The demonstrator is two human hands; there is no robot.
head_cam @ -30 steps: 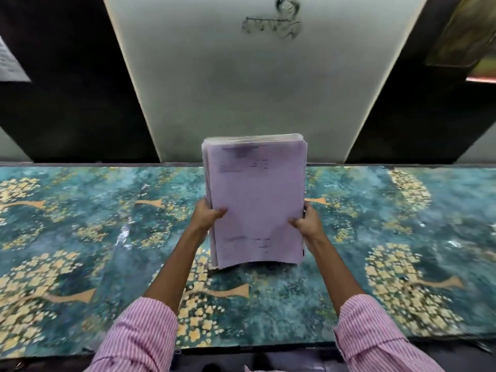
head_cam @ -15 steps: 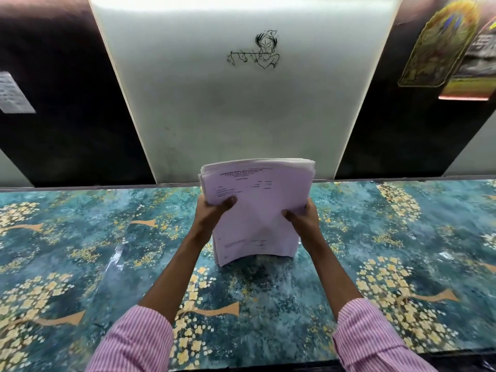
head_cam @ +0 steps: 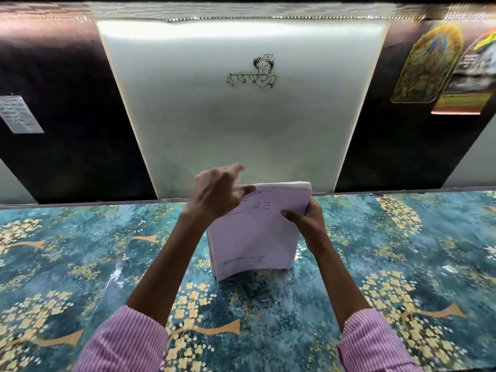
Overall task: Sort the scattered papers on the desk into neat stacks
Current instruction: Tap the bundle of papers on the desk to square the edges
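Your desk [head_cam: 80, 251] wears a glossy teal cover with yellow blossom clusters, running the full width. Behind it, on the left, a small printed note [head_cam: 20, 114] sticks to a dark wall panel [head_cam: 67, 76]. At the centre stands a white panel [head_cam: 241, 135] bearing a line drawing [head_cam: 255, 72] of a flute player. Two colourful pictures [head_cam: 426, 63] hang on the right.

Your left hand [head_cam: 214, 194] is at the top left corner of the stack of papers [head_cam: 255, 237]. Its thumb lies on the top edge and its fingers are loosely bent and blurred, so you cannot tell whether they pinch. The stack stands on its lower edge on the desk at mid-width, near the back, leaning towards you. Your right hand [head_cam: 308, 221] grips its right edge, thumb in front.
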